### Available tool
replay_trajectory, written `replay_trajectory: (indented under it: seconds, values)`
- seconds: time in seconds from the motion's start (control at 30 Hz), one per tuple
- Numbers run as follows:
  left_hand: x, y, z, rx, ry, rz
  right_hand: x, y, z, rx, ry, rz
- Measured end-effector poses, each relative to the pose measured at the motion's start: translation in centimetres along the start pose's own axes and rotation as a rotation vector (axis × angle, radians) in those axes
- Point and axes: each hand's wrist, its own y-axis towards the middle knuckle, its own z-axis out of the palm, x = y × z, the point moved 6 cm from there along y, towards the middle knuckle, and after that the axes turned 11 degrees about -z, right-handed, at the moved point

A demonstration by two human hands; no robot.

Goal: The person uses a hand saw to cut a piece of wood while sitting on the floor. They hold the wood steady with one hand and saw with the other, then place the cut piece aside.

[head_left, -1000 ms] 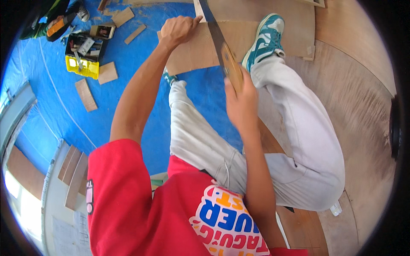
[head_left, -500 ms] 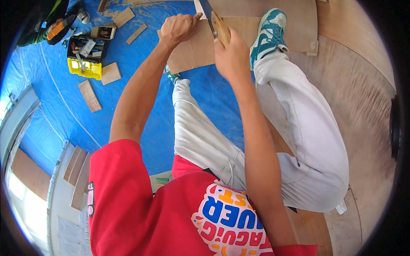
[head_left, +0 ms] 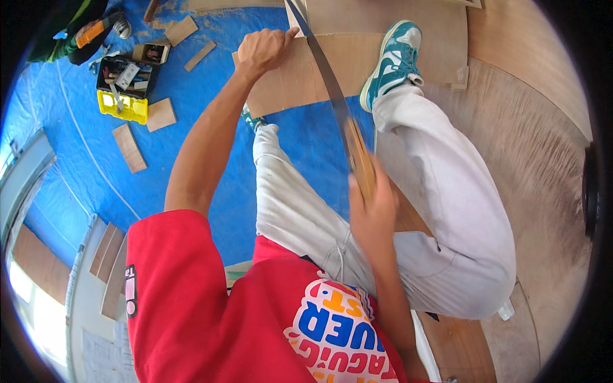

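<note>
My right hand point(head_left: 375, 207) is closed round the wooden handle of a handsaw point(head_left: 332, 86). Its long dark blade slants up and left across a light brown plywood board point(head_left: 287, 80), and the far tip leaves the top of the picture. My left hand point(head_left: 265, 50) bears on the board left of the blade, fingers curled, thumb stretched toward the saw. Whether its fingertips wrap the board's edge is hidden. A pale pointed piece point(head_left: 297, 22) lies by the thumb, beside the blade. My teal and white shoe point(head_left: 394, 64) rests on the board's right part.
On the blue tarp point(head_left: 185, 137) at left lie a black and yellow toolbox point(head_left: 122, 108) with tools and several wood offcuts point(head_left: 129, 148). Another person point(head_left: 83, 38) is at the upper left with an orange tool. Large plywood sheets point(head_left: 504, 121) spread at right.
My right hand has pulled the handsaw back toward my body, so much more of the blade shows. My left hand stays on the board.
</note>
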Motion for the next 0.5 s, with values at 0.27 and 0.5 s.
replay_trajectory:
  seconds: [0.27,0.5]
  values:
    - [0.0,0.1,-0.1,-0.016,0.034,0.009,-0.2,16.4,6.2,-0.257,-0.058,-0.466]
    - [0.0,0.2,0.1,-0.033,0.029,-0.003,-0.8,-2.9,0.1,-0.046,-0.019,-0.016]
